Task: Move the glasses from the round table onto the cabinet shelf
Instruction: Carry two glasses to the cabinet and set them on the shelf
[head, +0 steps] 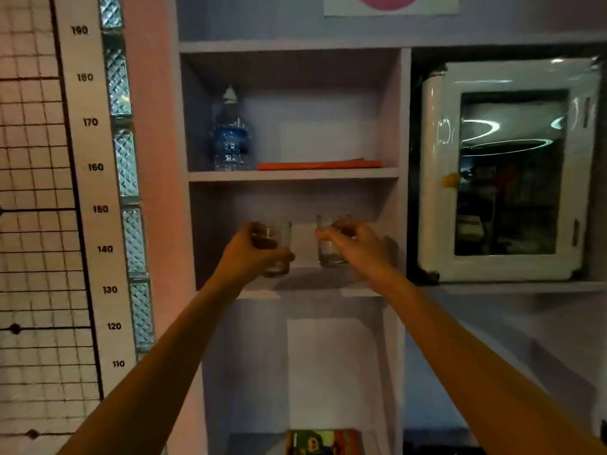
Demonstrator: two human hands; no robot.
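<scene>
Two clear drinking glasses are held at the middle shelf (pixel 308 292) of a pale open cabinet. My left hand (pixel 251 254) wraps around the left glass (pixel 279 249), whose base is at or just above the shelf board. My right hand (pixel 356 246) grips the right glass (pixel 328 249) from its right side, and that glass stands upright on or barely above the shelf, further in. The glasses are a small gap apart. The round table is out of view.
On the shelf above stand a blue-labelled water bottle (pixel 230 136) and a flat orange item (pixel 318 164). A white oven-like box with a glass door (pixel 505 172) fills the compartment to the right. A colourful box (pixel 325 442) lies low in the cabinet. A height scale (pixel 95 165) lines the left wall.
</scene>
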